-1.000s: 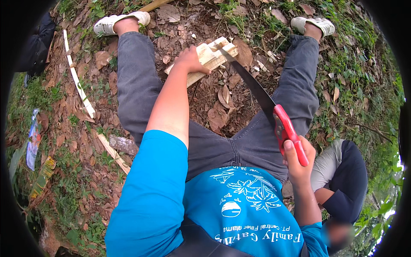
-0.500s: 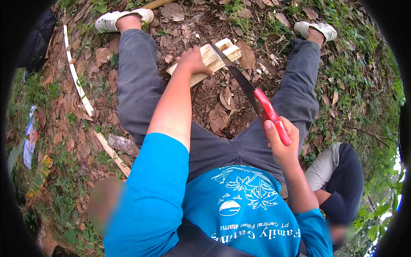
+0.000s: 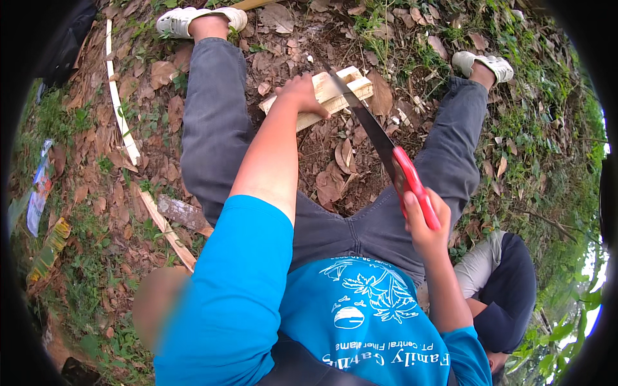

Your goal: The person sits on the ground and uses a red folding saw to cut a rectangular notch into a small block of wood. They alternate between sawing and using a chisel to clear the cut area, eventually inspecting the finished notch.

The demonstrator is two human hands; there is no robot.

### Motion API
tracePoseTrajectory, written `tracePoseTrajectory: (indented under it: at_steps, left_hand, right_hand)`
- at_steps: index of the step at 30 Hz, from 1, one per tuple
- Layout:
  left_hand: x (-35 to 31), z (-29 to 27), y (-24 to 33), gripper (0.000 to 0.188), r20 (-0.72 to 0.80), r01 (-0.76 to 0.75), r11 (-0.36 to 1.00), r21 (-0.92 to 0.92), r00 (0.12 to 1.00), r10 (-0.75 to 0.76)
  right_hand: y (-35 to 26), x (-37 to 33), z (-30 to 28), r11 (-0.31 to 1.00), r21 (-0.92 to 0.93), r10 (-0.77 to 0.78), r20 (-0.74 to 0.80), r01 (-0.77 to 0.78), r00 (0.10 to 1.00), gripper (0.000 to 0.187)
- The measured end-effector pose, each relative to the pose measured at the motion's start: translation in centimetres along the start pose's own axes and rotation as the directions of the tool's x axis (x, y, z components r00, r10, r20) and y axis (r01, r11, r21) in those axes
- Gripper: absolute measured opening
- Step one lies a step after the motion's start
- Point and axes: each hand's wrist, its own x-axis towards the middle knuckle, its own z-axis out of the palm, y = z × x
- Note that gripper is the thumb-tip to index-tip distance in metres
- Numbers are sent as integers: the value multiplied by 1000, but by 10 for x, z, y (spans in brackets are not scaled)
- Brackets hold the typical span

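I sit on the ground with legs apart. My left hand (image 3: 301, 93) presses down on a bundle of pale split wood pieces (image 3: 335, 93) lying on dry leaves between my feet. My right hand (image 3: 421, 222) grips the red handle of a hand saw (image 3: 412, 183). Its dark blade (image 3: 364, 122) runs up and left, and its tip lies across the wood near my left fingers.
Thin pale wood strips (image 3: 119, 106) lie on the leaf litter at left, another strip (image 3: 167, 231) beside my left thigh. A second person (image 3: 508, 289) crouches at lower right. Coloured wrappers (image 3: 38, 193) lie at the far left edge. Grass surrounds the patch.
The saw first moved forward across the wood, then drew slightly back toward me. My left hand stayed pressed on the wood bundle.
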Motion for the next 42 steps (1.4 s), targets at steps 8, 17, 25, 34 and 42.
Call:
tracePoseTrajectory:
  at_steps: [8, 17, 25, 34, 42]
  left_hand:
    - [-14, 16, 21, 128, -62, -13, 998, 53, 998, 17]
    - [0, 11, 2, 126, -46, -10, 1000, 21, 999, 11]
    - [-29, 47, 26, 107, -335, -1, 990, 143, 941, 49]
    - [-39, 72, 27, 118, -386, 63, 976, 209, 922, 23]
    - [-79, 53, -10, 133, -201, 265, 934, 240, 955, -219]
  right_hand:
    - [15, 53, 40, 997, 40, -72, 17, 71, 997, 39]
    - [-5, -62, -51, 994, -68, 81, -14, -81, 997, 32]
    - [3, -45, -94, 900, 314, -153, -424, 303, 893, 29]
    - [99, -53, -134, 929, 255, 47, -801, 269, 597, 33]
    - [274, -83, -156, 504, 838, 343, -417, 210, 841, 41]
